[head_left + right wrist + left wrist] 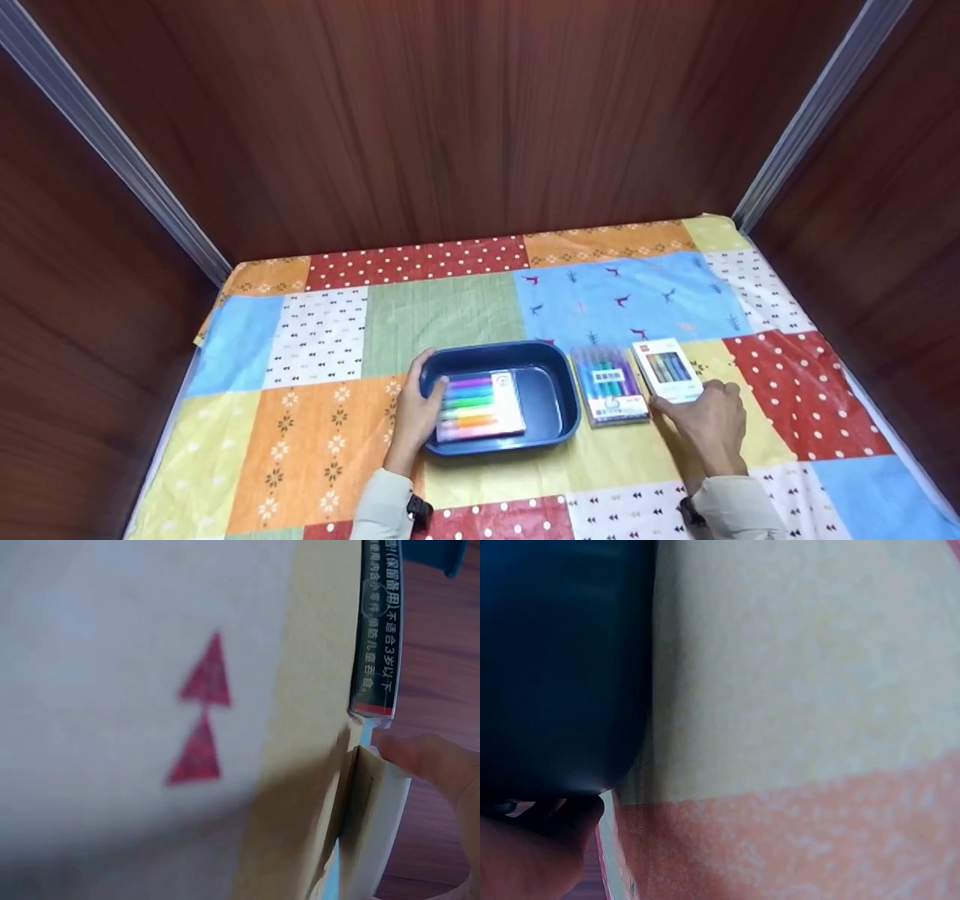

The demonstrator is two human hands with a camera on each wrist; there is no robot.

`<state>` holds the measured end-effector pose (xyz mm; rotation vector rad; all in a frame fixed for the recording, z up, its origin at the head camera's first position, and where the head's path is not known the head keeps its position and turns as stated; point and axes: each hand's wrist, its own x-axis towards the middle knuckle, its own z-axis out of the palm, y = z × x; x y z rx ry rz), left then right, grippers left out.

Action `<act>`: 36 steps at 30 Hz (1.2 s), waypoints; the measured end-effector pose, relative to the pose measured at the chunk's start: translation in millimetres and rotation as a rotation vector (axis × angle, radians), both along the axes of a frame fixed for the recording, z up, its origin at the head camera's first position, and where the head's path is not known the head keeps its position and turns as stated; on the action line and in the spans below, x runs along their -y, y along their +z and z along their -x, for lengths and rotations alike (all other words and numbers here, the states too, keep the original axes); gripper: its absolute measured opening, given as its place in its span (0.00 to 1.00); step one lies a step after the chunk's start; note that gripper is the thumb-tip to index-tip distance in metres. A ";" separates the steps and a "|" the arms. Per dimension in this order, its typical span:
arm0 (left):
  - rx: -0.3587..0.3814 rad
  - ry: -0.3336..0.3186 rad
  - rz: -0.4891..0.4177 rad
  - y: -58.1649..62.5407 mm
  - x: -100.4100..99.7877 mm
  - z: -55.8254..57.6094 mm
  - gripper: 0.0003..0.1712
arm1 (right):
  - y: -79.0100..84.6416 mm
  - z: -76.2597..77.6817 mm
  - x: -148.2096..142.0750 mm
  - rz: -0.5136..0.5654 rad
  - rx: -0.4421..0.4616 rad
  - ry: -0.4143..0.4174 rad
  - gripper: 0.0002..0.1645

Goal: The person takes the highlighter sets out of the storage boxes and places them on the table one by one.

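Observation:
In the head view a dark blue plastic basin stands at the middle front. My left hand grips its left rim, thumb inside and fingers outside; the left wrist view shows fingers against the outer wall. Inside the basin lies a flat pack of rainbow-coloured markers. To the right, a clear pack of coloured pens lies on the cloth. Beyond it is a white box with a window showing coloured sticks. My right hand holds this box's near end, its thumb at the left corner.
A patchwork tablecloth covers the table. Brown wood-look panels rise behind it and along both sides, with metal strips at the corners. The clear pen pack sits close between the basin and the white box.

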<state>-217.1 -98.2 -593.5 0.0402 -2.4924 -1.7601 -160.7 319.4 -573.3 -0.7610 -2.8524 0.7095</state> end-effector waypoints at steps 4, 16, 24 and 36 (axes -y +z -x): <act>-0.004 -0.002 -0.003 -0.5 -0.2 -0.3 0.30 | -1.1 -2.3 -1.5 -0.029 0.054 0.048 0.56; -0.003 0.033 -0.014 -1.8 3.8 -1.8 0.30 | 5.5 0.0 -0.2 -0.015 0.112 0.125 0.61; 0.002 -0.001 -0.005 -2.9 0.2 0.3 0.31 | 14.7 -6.4 -6.3 -0.031 0.107 0.140 0.59; -0.015 -0.003 -0.022 -3.0 0.4 -0.2 0.31 | 35.5 5.2 24.7 -0.047 -0.037 0.252 0.57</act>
